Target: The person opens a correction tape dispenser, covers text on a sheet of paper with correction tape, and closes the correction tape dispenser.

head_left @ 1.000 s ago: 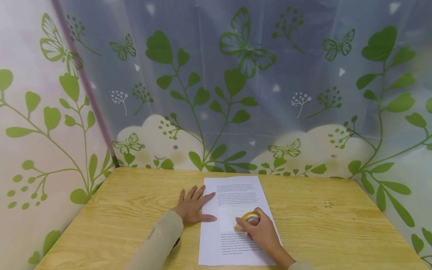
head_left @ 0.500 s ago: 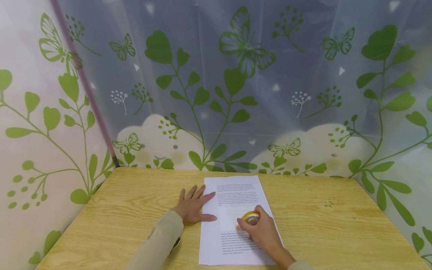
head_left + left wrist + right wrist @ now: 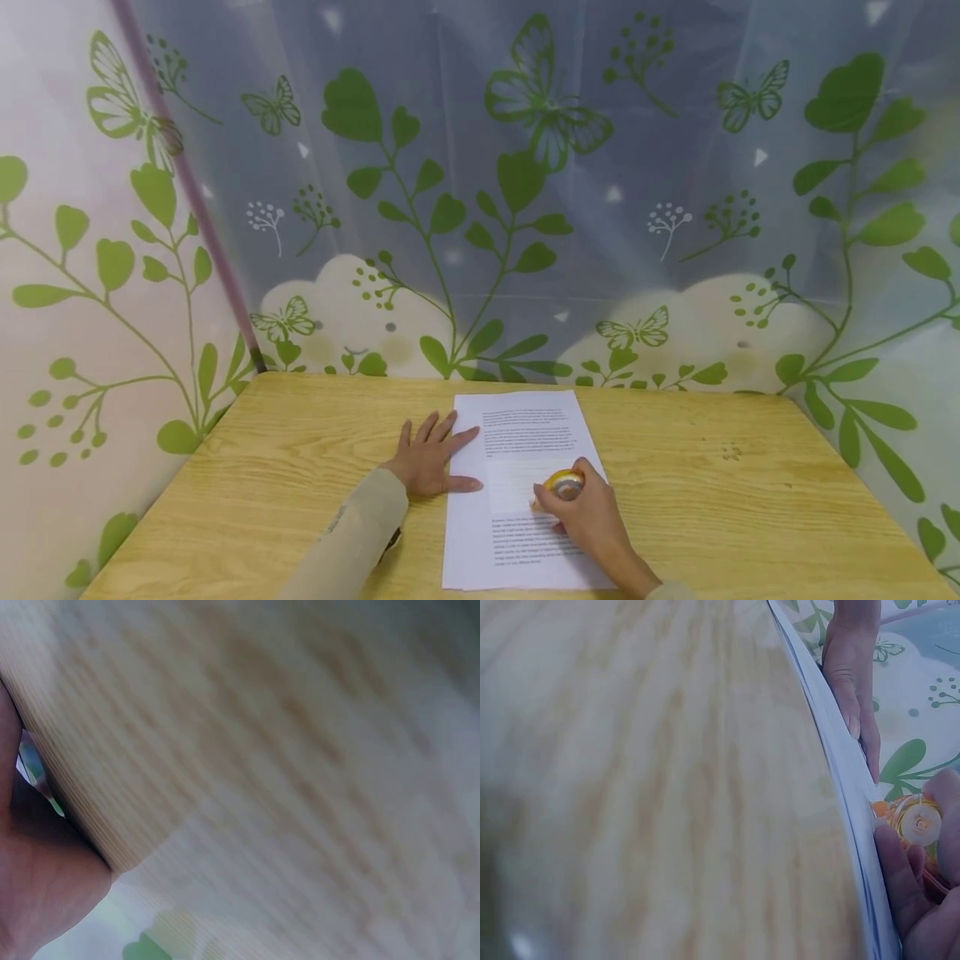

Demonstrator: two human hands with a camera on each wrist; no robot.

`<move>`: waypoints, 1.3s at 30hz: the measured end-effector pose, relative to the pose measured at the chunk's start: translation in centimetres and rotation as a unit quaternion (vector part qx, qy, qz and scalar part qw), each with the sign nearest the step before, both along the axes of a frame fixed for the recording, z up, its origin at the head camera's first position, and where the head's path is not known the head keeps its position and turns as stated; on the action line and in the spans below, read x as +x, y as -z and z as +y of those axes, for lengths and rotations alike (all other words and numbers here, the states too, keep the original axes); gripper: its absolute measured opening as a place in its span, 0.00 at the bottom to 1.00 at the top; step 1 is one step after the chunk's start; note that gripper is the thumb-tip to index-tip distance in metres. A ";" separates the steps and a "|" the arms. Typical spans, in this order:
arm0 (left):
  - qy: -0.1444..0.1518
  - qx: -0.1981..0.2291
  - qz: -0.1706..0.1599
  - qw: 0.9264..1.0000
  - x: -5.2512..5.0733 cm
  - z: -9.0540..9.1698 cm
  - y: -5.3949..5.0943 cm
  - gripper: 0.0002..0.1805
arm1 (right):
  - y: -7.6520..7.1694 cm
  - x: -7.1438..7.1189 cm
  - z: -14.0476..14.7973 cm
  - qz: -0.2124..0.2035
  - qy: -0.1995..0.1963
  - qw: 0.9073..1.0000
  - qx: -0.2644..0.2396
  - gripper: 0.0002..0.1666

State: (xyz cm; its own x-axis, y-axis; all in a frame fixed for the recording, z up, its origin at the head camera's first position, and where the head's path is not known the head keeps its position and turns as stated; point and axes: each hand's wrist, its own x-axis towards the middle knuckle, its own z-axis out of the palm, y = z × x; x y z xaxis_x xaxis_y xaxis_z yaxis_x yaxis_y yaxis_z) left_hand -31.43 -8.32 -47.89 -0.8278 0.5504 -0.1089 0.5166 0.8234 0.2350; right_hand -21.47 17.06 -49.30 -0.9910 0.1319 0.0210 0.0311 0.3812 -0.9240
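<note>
A stack of white printed sheets (image 3: 465, 542) lies on the wooden table. Between its upper and lower paragraphs runs a whitened band (image 3: 510, 485) with faint lines. My right hand (image 3: 596, 512) grips an orange-yellow correction tape dispenser (image 3: 564, 485) between thumb and fingers, its tip low against the right part of that band. In the right wrist view the dispenser's clear body shows a round spool (image 3: 920, 823). My left hand (image 3: 427, 462) lies with fingers spread across the stack's left edge, thumb and index finger on the paper. The left wrist view catches only part of this hand (image 3: 52, 892).
Bare wood of the table (image 3: 712, 517) extends on both sides of the sheets. A curtain (image 3: 480, 208) printed with leaves and butterflies hangs behind the table's far edge. A slanted pole (image 3: 198, 192) stands at the back left.
My right hand has slid a little to the right with the correction tape dispenser, along the whitened band. The left hand and the sheets have stayed in place.
</note>
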 end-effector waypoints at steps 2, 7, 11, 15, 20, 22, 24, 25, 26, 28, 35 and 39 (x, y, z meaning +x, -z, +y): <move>0.001 0.004 0.000 1.000 0.1 0.0 -0.1 0.48 | -0.1 0.1 0.0 0.000 0.002 1.000 0.000 0.27; 0.003 0.004 0.002 1.000 -0.1 0.1 0.0 0.48 | -0.1 0.2 0.1 0.000 0.008 1.000 -0.008 0.28; 0.001 -0.006 -0.002 1.000 -0.3 0.1 0.6 0.49 | 0.1 0.3 0.1 -0.001 0.014 1.000 -0.016 0.28; -0.001 -0.009 -0.003 1.000 -0.4 0.1 1.0 0.50 | 0.4 0.3 0.3 0.003 0.012 1.000 -0.022 0.29; -0.002 -0.009 0.006 1.000 -0.4 -0.1 0.9 0.49 | 1.0 0.1 0.6 -0.006 0.036 0.998 -0.054 0.29; -0.003 -0.013 0.011 1.000 -0.4 -0.2 0.9 0.49 | 1.1 0.0 0.7 -0.010 0.040 0.997 -0.061 0.29; -0.003 -0.014 0.014 1.000 -0.4 -0.3 0.9 0.49 | 1.1 0.0 0.6 -0.008 0.028 0.998 -0.054 0.29; -0.003 -0.014 0.014 1.000 -0.3 -0.3 0.9 0.49 | 1.1 0.0 0.5 -0.008 0.022 0.999 -0.048 0.29; -0.003 -0.012 0.013 1.000 -0.3 -0.3 1.0 0.49 | 1.1 0.0 0.4 -0.008 0.016 0.999 -0.040 0.30; -0.002 -0.009 0.012 1.000 -0.3 -0.3 1.0 0.49 | 1.1 0.0 0.2 -0.007 0.009 1.000 -0.029 0.30; -0.003 0.001 0.016 1.000 -0.3 -0.2 0.9 0.49 | 0.2 0.0 0.2 0.013 -0.011 1.000 0.003 0.29; 0.000 0.003 0.020 1.000 -0.5 -0.1 0.8 0.49 | -0.1 0.1 0.3 0.018 -0.017 1.000 0.000 0.29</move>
State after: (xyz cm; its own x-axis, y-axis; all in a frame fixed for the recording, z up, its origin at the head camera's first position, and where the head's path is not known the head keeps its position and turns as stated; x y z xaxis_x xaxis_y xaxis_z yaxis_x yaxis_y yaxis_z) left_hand -31.90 -8.44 -48.74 -0.8311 0.5514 -0.0727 0.5259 0.8216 0.2200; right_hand -21.41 17.33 -49.16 -0.9936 0.0974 0.0571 -0.0158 0.3807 -0.9246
